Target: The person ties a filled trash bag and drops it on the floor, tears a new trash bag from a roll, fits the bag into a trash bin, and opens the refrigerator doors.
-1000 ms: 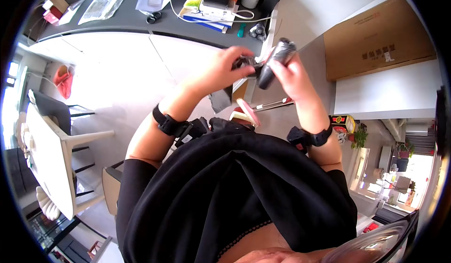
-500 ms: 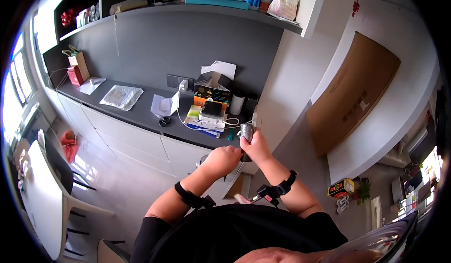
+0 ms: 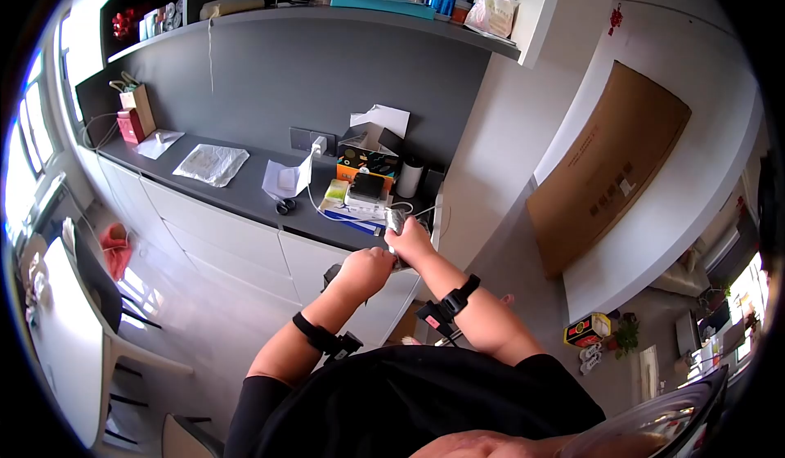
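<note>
My right hand (image 3: pixel 410 241) is closed around a small silvery, crinkled-looking object (image 3: pixel 396 220) at the counter's front edge; its kind cannot be made out. My left hand (image 3: pixel 365 273), in a fist, is just to the left of the right hand, the two almost touching. A dark shape (image 3: pixel 330 275) shows past the left hand's outer side, and what the fingers hold is hidden. Behind the hands, a black box-like item (image 3: pixel 368 186) lies on a stack of papers and booklets (image 3: pixel 337 206). Black-handled scissors (image 3: pixel 284 206) lie further left.
On the dark counter (image 3: pixel 245 200) are a white plastic packet (image 3: pixel 211 165), white paper (image 3: pixel 278 178), a patterned open box (image 3: pixel 360 162) and a white cylinder (image 3: pixel 410 178). A white cable (image 3: pixel 311 200) runs from the wall plug. A large cardboard sheet (image 3: pixel 613 163) leans at right.
Both hands have moved left, the right hand further, bringing the silvery object closer to the paper stack. The view has shifted slightly.
</note>
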{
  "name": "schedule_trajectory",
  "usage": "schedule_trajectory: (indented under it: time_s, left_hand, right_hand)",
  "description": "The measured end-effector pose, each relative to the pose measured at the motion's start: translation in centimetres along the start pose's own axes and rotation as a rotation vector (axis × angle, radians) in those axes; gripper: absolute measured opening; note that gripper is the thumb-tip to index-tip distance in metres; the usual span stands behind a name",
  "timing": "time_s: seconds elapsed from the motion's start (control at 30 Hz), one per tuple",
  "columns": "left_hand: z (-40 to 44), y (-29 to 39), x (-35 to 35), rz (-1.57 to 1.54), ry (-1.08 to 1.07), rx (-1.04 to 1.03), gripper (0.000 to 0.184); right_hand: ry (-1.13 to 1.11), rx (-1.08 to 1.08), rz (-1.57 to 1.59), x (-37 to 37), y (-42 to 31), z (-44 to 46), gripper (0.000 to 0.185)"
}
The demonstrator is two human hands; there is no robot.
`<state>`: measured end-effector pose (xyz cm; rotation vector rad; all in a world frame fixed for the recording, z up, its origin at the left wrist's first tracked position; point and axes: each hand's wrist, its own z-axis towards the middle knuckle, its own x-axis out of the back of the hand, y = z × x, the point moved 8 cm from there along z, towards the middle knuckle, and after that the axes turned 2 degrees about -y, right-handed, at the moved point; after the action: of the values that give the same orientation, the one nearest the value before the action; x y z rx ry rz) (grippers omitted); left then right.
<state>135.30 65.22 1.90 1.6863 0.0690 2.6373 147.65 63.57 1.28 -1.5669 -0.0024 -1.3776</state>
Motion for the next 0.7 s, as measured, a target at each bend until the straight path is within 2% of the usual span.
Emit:
schedule_trajectory:
  time_s: [0.2, 0.3, 0.37, 0.43, 0.5, 0.57, 0.63, 0.7]
  left_hand:
    - [-0.9, -0.9, -0.4, 0.062, -0.037, 0.107, 0.008]
    - [-1.4, -1.1, 0.7, 0.091, 0.175, 0.046, 0.008]
    - [-1.5, -0.9, 1.2, 0.124, 0.222, 0.044, 0.011]
    - [-1.4, -0.7, 1.1, 0.117, 0.229, -0.015, 0.012]
    - [-1.3, -1.2, 2.1, -0.004, 0.262, 0.070, 0.015]
    - [-1.4, -2.1, 4.1, -0.211, 0.291, 0.210, 0.016]
    - [-1.4, -3.5, 4.4, -0.469, 0.283, 0.268, 0.015]
    - [-1.6, -4.6, 3.0, -0.838, 0.172, 0.383, 0.018]
  right_hand:
    - [-0.107, -0.058, -0.001, -1.9, -0.2, 0.2, 0.056]
    - [-0.141, -0.157, 0.060, -1.1, -0.3, -0.1, 0.061]
    - [-0.168, -0.182, 0.066, -1.0, -0.4, -0.2, 0.062]
    - [-0.050, -0.159, 0.115, -0.9, -0.2, 0.0, 0.054]
    - [-0.044, -0.156, 0.197, -0.6, 0.1, -0.1, 0.052]
    - [-0.122, -0.075, 0.592, -2.6, 3.1, 1.8, 0.047]
    - [-0.276, -0.176, 0.967, -0.3, 0.1, -0.8, 0.040]
    - [-0.386, -0.130, 1.092, 1.3, -2.0, -2.4, 0.029]
